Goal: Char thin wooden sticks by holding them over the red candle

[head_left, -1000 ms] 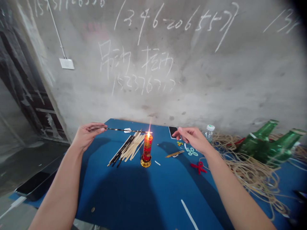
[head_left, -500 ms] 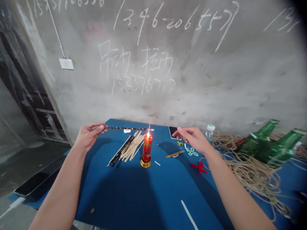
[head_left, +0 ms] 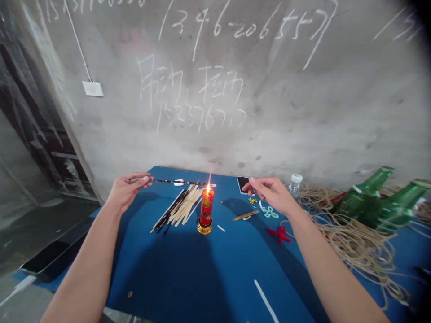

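Observation:
My left hand (head_left: 132, 190) pinches one end of a thin dark stick with scorched-looking bands (head_left: 175, 181). The stick's pale far end reaches over the flame of a lit red candle (head_left: 206, 207), which stands upright in a gold holder (head_left: 204, 229). Right of the candle, my right hand (head_left: 266, 192) hovers above the table with its fingers loosely bent and apart, and I see nothing in it. Left of the candle lies a bundle of pale and blackened flat sticks (head_left: 183, 206).
On the blue table (head_left: 168, 269) lie a phone (head_left: 243, 185), a brass-coloured strip (head_left: 245, 216), a red pipe-cleaner shape (head_left: 280, 234) and a white strip (head_left: 265, 299). Tangled cord (head_left: 350, 251), green bottles (head_left: 387, 206) and a clear capped bottle (head_left: 295, 185) stand at right. Another phone (head_left: 47, 258) is at left.
The stick's far end has dipped slightly toward the candle flame. My right hand has stayed in nearly the same place.

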The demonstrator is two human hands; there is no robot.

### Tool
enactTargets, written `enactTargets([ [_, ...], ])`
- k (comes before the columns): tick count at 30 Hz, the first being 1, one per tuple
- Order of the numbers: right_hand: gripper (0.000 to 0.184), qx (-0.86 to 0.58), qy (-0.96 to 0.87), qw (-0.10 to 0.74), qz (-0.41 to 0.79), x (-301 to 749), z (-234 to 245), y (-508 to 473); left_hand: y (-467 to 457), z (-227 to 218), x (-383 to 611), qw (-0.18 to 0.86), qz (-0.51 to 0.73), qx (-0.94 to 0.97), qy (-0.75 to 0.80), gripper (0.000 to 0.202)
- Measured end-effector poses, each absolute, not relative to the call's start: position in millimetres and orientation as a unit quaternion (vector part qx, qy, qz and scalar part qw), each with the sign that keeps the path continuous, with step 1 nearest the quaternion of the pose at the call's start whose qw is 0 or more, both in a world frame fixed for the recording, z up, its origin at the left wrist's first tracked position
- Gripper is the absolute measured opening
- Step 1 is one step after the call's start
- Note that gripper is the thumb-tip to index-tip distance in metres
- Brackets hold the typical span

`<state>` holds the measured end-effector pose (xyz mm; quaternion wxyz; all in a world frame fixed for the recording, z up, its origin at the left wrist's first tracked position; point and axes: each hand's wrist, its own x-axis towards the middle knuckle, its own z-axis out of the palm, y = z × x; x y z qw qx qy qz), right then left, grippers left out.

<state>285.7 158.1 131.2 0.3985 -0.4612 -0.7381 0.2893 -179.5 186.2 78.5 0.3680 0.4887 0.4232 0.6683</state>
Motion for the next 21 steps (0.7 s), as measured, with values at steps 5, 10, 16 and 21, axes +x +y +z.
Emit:
enactTargets([
  [5,0.057,-0.460,-0.741,0.398,0.285,284.5,132.6,156.5,187.4,77.8,-181.4,0.374,0.661,0.491,0.428,0.038],
  [10,0.056,-0.459,-0.742,0.397,0.285,285.2,131.2,157.4,188.2,76.7,-182.7,0.361,0.663,0.487,0.439,0.039],
  [16,0.056,-0.458,-0.743,0.397,0.284,285.8,131.4,156.8,188.3,76.2,-183.8,0.364,0.661,0.491,0.436,0.038],
  [21,0.057,-0.461,-0.745,0.395,0.276,285.7,131.9,156.9,188.3,76.5,-183.7,0.357,0.662,0.491,0.441,0.038],
])
